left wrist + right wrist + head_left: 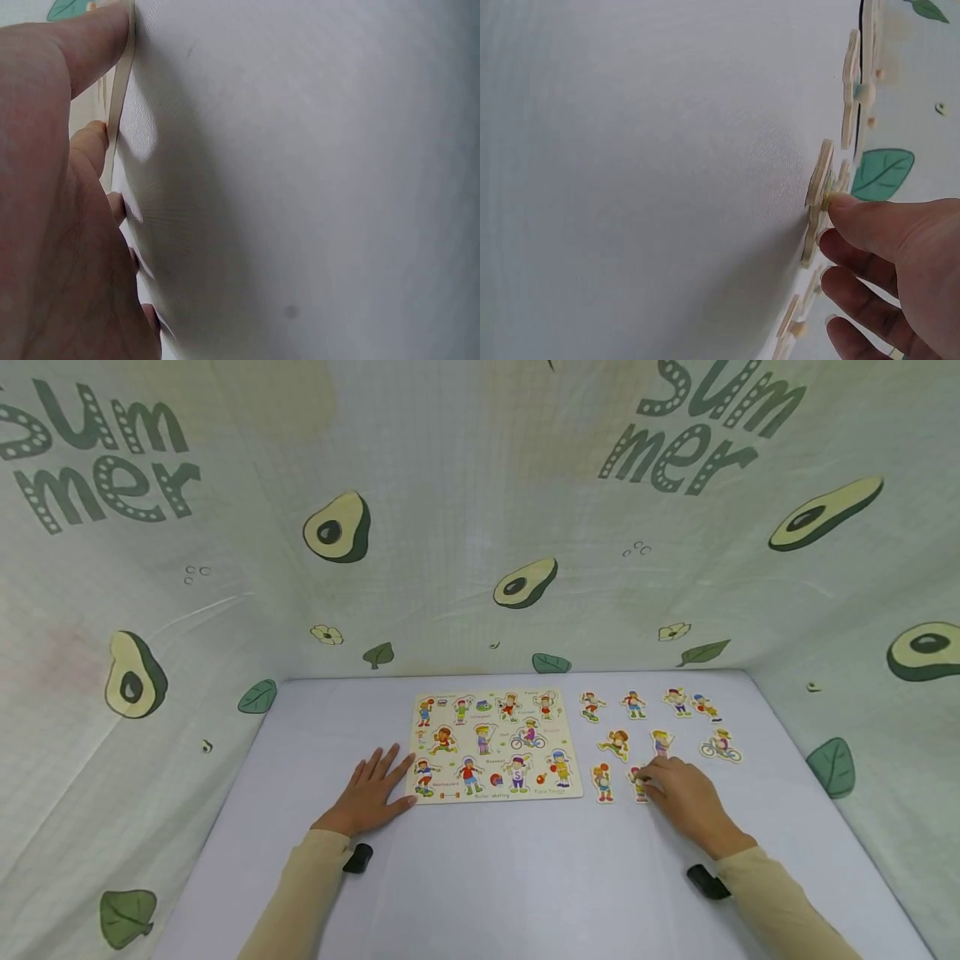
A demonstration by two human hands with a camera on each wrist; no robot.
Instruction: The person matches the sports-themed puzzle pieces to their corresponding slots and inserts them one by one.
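A wooden peg puzzle board [466, 743] printed with children playing sports lies flat on the table. Fingers spread, my left hand [369, 795] rests at the board's left side, with thumb and index fingertips at its edge [120, 94]. To the right of the board, my right hand [692, 802] pinches a child-figure puzzle piece [637, 783] between thumb and fingers. In the right wrist view the thumb presses against the small knob of that puzzle piece [814, 217]; the hand partly covers its printed face in the head view.
Several loose pieces lie right of the board, among them a basketball figure [602, 783] just left of my right hand, a golfer [661, 742] behind it and a cyclist [721, 746] farther right. A cloth backdrop [435, 602] with avocados rises behind the white table [517, 877].
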